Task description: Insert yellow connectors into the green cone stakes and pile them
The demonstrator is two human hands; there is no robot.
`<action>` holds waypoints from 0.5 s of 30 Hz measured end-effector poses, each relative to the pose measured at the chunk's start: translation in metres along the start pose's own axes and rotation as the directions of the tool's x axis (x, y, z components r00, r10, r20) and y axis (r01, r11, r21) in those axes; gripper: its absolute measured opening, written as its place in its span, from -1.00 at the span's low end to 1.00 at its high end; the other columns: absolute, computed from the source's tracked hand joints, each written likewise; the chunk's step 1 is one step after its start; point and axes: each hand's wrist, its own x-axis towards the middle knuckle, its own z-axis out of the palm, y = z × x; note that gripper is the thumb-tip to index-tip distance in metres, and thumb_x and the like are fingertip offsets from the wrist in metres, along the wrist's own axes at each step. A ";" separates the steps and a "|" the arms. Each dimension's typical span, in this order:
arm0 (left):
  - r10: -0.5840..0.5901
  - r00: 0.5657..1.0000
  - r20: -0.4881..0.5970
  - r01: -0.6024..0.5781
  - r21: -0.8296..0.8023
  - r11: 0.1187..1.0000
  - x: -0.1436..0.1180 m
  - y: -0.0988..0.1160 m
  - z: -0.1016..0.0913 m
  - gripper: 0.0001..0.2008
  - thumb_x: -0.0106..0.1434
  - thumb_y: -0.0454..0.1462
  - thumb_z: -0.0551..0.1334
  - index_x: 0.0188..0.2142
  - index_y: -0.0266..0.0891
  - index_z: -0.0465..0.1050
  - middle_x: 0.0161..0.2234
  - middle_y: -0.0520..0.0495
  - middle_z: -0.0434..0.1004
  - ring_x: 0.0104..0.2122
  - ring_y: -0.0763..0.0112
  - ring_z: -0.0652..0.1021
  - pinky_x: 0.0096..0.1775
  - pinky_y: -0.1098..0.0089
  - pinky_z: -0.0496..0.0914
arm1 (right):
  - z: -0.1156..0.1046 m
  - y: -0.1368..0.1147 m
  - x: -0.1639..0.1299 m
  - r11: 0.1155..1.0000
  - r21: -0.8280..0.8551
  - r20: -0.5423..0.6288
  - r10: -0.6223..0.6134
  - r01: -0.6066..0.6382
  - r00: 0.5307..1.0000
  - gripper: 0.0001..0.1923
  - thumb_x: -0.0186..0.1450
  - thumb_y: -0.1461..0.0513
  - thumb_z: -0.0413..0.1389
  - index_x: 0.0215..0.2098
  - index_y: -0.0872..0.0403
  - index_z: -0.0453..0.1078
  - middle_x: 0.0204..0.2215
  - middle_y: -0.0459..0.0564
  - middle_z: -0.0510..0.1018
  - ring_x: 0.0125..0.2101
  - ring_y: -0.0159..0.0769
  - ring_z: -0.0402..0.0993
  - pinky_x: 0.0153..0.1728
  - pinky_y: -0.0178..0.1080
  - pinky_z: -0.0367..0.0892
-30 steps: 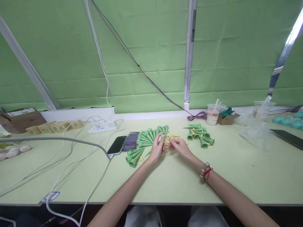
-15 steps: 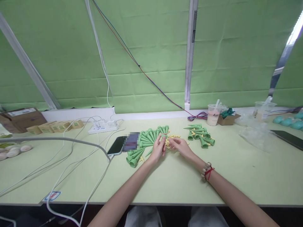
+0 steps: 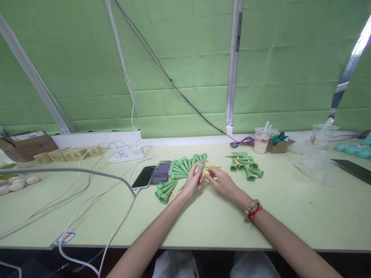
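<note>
My left hand (image 3: 193, 181) is closed around a green plastic cone (image 3: 182, 187); its narrow tip sticks out on the left and its wide end shows by the thumb. Close on its right, my right hand (image 3: 222, 180) pinches a small yellow plastic piece (image 3: 206, 172) near the cone's wide end. More small yellow pieces (image 3: 216, 167) lie in a loose pile behind the fingers, partly hidden. Several green cones (image 3: 180, 166) fan out to the left of my hands. Another group of green cones (image 3: 246, 164), with yellow pieces among them, lies to the right.
A phone (image 3: 143, 177) and a white power strip (image 3: 126, 155) lie left, with cables (image 3: 87, 189) across the table. Behind the right cones stand a drink cup (image 3: 261, 142) and a small box (image 3: 279, 146). Further right are a plastic bag (image 3: 314, 166) and a dark flat object (image 3: 352, 170).
My right hand has shifted slightly left, and its fingers are now closer to the cone in my left hand, with a yellow piece showing between them. The left hand has barely moved.
</note>
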 end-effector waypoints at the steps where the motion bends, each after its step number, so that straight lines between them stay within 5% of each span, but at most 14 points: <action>1: 0.004 1.000 0.011 -0.004 0.006 1.000 0.000 0.000 0.000 -0.45 0.13 0.09 0.13 0.00 -0.18 0.26 -0.71 0.22 0.10 -0.78 0.64 0.10 -0.73 0.58 0.04 | -0.002 0.000 -0.001 0.996 -0.070 0.009 -0.049 0.050 0.999 -0.76 0.30 0.10 -0.06 -0.39 0.05 0.31 -0.46 -0.05 0.42 -0.43 -0.31 0.31 -0.36 -0.25 0.23; 5: 0.012 0.998 0.067 -0.014 0.033 0.999 -0.001 0.001 0.000 -0.45 0.15 0.08 0.12 0.03 -0.17 0.23 -0.70 0.22 0.13 -0.79 0.65 0.11 -0.73 0.58 0.05 | -0.002 -0.002 -0.002 0.993 -0.078 0.018 -0.087 0.088 0.996 -0.70 0.33 0.13 -0.12 -0.52 0.04 0.21 -0.51 -0.05 0.36 -0.43 -0.29 0.26 -0.35 -0.25 0.19; 11: 0.000 0.997 0.079 -0.005 0.063 0.998 -0.002 0.004 0.000 -0.45 0.16 0.05 0.12 0.05 -0.18 0.21 -0.73 0.23 0.11 -0.79 0.63 0.14 -0.72 0.58 0.05 | 0.009 -0.003 -0.001 0.902 0.393 0.162 0.125 -0.180 0.979 -0.52 0.29 -0.09 -0.18 -0.61 0.04 0.13 -0.65 -0.11 0.27 -0.55 -0.34 0.26 -0.42 -0.27 0.21; 15: 0.023 0.998 0.051 -0.024 0.024 0.999 0.000 0.003 0.000 -0.49 0.19 0.04 0.10 0.03 -0.17 0.23 -0.71 0.22 0.11 -0.79 0.65 0.13 -0.71 0.58 0.04 | 0.004 -0.003 -0.003 0.994 0.090 0.065 0.054 -0.060 0.996 -0.63 0.33 0.00 -0.17 -0.51 0.03 0.16 -0.59 -0.12 0.29 -0.54 -0.34 0.21 -0.44 -0.28 0.13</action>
